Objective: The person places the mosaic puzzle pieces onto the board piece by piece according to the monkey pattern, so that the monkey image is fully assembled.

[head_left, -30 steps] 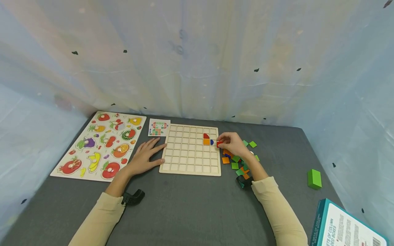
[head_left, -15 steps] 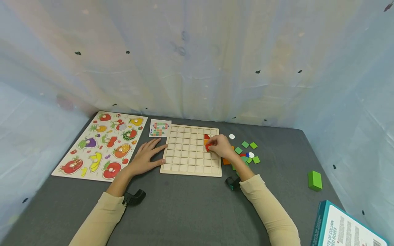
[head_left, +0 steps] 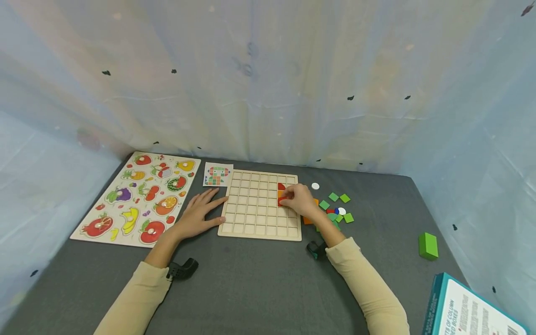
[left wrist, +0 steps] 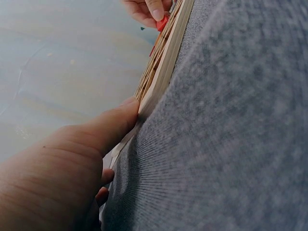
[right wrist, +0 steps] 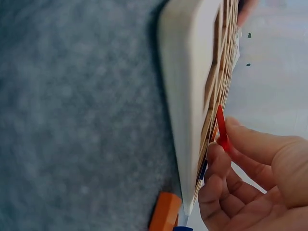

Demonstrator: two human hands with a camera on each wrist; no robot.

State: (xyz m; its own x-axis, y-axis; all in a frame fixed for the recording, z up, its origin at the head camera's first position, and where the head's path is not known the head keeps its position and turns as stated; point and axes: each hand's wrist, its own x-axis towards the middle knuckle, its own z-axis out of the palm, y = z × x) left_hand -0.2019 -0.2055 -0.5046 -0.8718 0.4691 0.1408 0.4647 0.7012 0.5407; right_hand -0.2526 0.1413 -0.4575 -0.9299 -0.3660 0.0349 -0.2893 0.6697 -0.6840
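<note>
My right hand (head_left: 300,199) pinches a red tile (head_left: 281,203) between thumb and fingertips, right at a cell of the wooden grid board (head_left: 247,229). In the right wrist view that red tile (right wrist: 221,126) stands tilted against the grid. Just above it in the head view, an orange tile (head_left: 280,192) and a red rounded tile (head_left: 281,186) lie in cells. A blue piece (right wrist: 203,169) shows beside my fingers in the right wrist view; the hand covers it from above. My left hand (head_left: 194,215) lies with fingers spread, thumb and fingertip touching the board's left edge.
Loose green tiles (head_left: 333,197), a white disc (head_left: 315,186) and orange pieces (head_left: 308,220) lie right of the board. A small pattern card (head_left: 217,174) and a fruit puzzle board (head_left: 140,204) are at left. A green block (head_left: 428,245) and a teal box (head_left: 477,307) stand at right.
My right hand has carried the red tile leftward from the board's right edge onto the grid; over the last half second the tile has settled flatter below the orange one. My left hand stays put.
</note>
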